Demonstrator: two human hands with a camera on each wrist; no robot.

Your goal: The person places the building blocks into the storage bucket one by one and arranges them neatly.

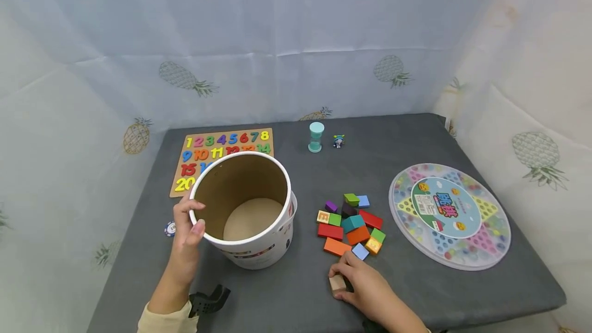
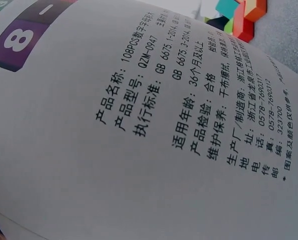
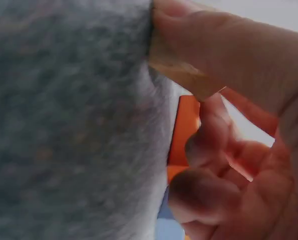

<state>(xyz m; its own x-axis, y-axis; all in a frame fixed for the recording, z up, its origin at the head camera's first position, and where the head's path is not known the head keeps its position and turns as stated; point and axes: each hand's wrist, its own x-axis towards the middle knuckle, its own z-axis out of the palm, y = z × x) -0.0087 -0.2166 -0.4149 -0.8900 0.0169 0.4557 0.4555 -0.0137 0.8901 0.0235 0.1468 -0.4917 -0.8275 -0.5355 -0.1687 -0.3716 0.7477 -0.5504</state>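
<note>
In the head view my left hand grips the rim of a white cardboard bucket, thumb inside its mouth. The bucket tilts so that its brown inside shows, with only the bare bottom visible. Printed text covers its wall in the left wrist view. My right hand pinches a plain wooden block between thumb and fingers, low over the front of the table. Just beyond that hand lies a cluster of coloured blocks, among them an orange block, a red block and a light blue block.
A number puzzle board lies behind the bucket, partly hidden by it. Farther back stand a teal hourglass and a small figurine. A round game box is at the right, a poker chip at the left.
</note>
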